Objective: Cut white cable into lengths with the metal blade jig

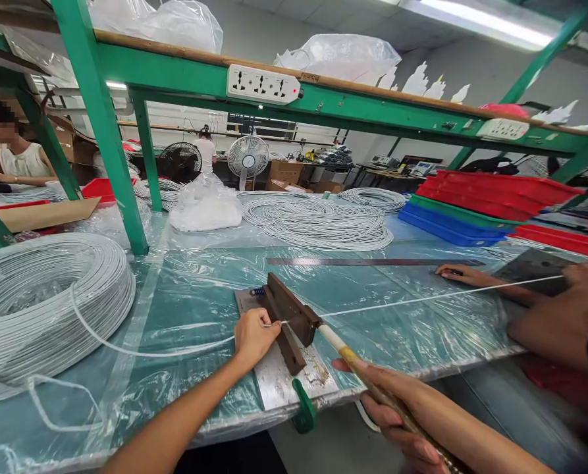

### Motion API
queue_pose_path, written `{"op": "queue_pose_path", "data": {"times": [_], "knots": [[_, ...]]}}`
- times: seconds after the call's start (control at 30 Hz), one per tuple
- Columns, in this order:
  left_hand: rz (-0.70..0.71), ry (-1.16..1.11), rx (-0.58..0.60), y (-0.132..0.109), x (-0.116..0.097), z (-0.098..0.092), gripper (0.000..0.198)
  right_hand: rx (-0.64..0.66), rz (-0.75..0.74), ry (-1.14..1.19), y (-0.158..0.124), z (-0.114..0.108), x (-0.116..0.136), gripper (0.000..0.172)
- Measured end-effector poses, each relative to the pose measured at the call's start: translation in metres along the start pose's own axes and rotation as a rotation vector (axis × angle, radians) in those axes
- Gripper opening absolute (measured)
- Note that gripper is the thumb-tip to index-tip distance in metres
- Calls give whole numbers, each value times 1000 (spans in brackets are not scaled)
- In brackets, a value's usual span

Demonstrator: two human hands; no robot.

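My left hand (254,337) pinches a white cable (175,353) just left of the blade of a bench-mounted lever cutter (290,316). The cable comes off a large coil (56,289) at the left. It passes through the cutter and stretches to the right toward a co-worker. My right hand (397,398) is wrapped round the cutter's long handle (340,343), whose near end runs out of view at the bottom. The cutter arm is raised, with a gap between it and the lower bar.
A co-worker's hand (459,273) rests at the right by a ruler (353,262). Stacked bins (491,197) and a cable bundle (318,224) lie behind. A green clamp (303,408) grips the table's front edge. A green shelf post (101,125) rises at left.
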State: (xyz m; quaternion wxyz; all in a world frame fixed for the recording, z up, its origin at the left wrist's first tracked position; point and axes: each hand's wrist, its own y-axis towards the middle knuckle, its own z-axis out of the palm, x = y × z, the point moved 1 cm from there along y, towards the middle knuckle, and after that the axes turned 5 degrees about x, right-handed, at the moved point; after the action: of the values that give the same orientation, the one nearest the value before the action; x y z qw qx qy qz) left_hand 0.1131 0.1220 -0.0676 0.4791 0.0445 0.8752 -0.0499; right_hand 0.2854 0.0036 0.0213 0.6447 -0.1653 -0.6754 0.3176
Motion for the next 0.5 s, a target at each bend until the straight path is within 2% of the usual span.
{"op": "queue_pose_path", "data": {"times": [0.17,0.27,0.33,0.5], "knots": [[17,14,0,-1,-2,0,26,-50,-32,-202,-2,10,6,53],[19,9,3,-2,-3,-1,26,-50,-85,-271,-4,11,2,52],[23,-4,0,-4,-3,-1,26,-77,-127,-292,2,11,-13,50],[48,-101,-29,-5,6,-3,29,-363,-430,-351,29,11,-77,46]]}}
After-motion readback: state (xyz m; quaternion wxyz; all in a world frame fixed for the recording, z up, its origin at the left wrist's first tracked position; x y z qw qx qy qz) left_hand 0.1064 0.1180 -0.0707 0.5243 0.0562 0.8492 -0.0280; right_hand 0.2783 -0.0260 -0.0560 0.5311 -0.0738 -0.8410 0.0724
